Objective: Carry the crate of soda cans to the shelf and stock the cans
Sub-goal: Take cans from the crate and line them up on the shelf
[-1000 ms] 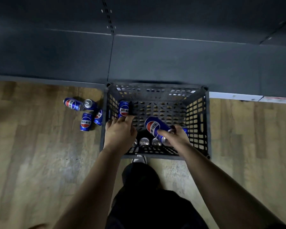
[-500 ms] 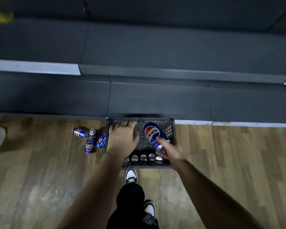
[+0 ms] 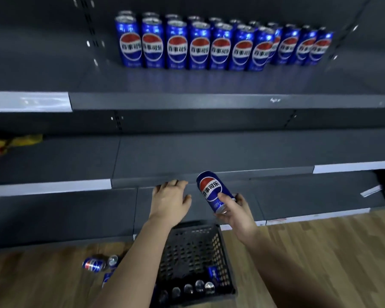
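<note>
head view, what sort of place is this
Probably a shop aisle, or a mock-up of one: dark metal shelves with white label strips, a faced row of cans on the upper shelf, and a crate of more cans on the wood floor.

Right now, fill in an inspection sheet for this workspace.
Surface: dark grey metal shelf, upright blue soda cans in two rows at its back.
Job's things: black plastic lattice crate on the wood-plank floor, more cans inside; one tilted blue soda can held.
Clutter: loose blue cans lying left of the crate; yellow packets on a lower shelf.
Grips: left hand open, empty; right hand holds the tilted can.
Cables: nothing seen.
Surroundings: white label strips on shelf edges.
</note>
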